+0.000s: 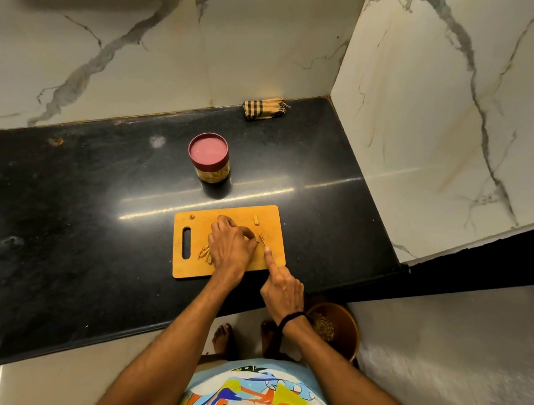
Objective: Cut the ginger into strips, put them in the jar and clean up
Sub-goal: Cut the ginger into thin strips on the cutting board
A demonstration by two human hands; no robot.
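An orange cutting board (187,266) lies on the black counter. My left hand (230,247) presses down on a piece of ginger in the board's middle, which it mostly hides. My right hand (281,290) grips a knife (262,239), forefinger stretched along the blade's back, with the blade beside my left fingertips. Cut ginger strips (205,254) lie left of my left hand. Another ginger piece (256,220) sits near the board's far edge, and a small scrap (192,217) at the far left corner. The jar (209,161) stands behind the board with its pink lid on.
A folded checked cloth (263,108) lies at the back of the black counter (62,215) against the marble wall. A brown bin (336,328) with scraps stands on the floor by my feet, under the counter's front edge. The counter ends on the right at a marble pillar (446,121).
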